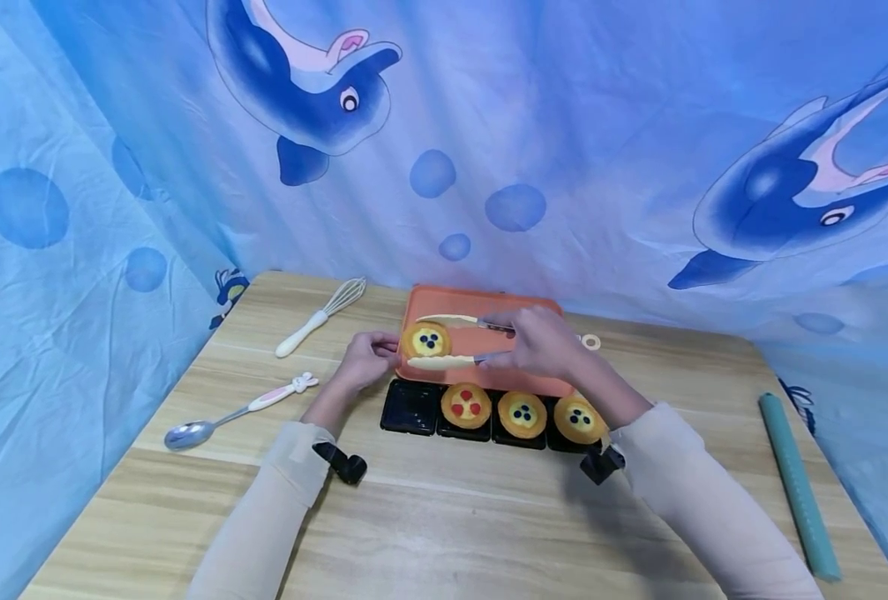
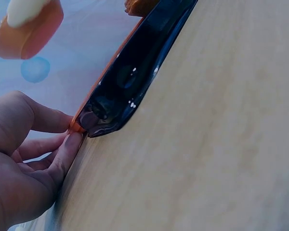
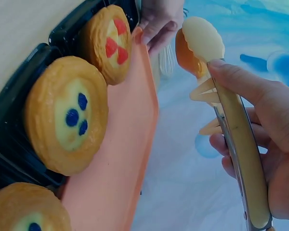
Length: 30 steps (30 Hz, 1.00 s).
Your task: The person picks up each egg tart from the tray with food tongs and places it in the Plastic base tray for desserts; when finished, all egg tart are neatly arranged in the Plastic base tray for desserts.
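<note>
My right hand holds a pair of tongs with cream-coloured tips. Between those tips is an egg tart with dark blue berries, raised above the left end of an orange tray. My left hand pinches the tray's near left corner between thumb and fingers. Along the tray's near side runs a row of black square containers. Three of these hold tarts: one with red pieces, and two with blue berries, the middle one and the right one.
Left of the tray lie a whisk and a spoon with a rabbit-shaped handle end. A green rolling pin lies along the right edge of the wooden table. A blue dolphin-print curtain hangs behind.
</note>
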Available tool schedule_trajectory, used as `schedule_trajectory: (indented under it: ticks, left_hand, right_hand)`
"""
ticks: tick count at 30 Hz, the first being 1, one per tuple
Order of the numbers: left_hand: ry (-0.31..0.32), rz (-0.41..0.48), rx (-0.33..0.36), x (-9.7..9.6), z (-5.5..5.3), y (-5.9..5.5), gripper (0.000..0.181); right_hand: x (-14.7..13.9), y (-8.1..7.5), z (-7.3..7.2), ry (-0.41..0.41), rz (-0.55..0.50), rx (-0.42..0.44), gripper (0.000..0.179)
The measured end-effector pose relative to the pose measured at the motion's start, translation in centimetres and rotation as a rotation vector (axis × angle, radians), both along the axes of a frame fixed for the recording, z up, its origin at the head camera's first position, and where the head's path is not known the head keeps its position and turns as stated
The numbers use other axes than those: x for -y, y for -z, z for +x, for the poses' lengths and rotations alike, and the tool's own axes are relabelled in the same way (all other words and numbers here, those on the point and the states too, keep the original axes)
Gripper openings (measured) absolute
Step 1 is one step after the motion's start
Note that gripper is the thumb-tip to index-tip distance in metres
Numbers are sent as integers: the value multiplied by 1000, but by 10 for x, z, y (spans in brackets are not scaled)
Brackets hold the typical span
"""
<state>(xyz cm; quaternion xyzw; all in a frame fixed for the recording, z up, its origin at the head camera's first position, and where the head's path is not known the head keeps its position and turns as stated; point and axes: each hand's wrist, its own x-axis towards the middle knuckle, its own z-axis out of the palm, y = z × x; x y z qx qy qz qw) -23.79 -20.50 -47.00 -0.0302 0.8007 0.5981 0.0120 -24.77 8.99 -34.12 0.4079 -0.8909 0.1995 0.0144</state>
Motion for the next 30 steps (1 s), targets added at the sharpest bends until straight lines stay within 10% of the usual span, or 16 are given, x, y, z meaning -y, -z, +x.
schedule_trajectory:
  ticks: [30]
  left_hand:
    - [4, 56, 24, 1, -3, 2, 43]
  right_hand:
    - [27, 33, 26, -98, 169, 73, 62]
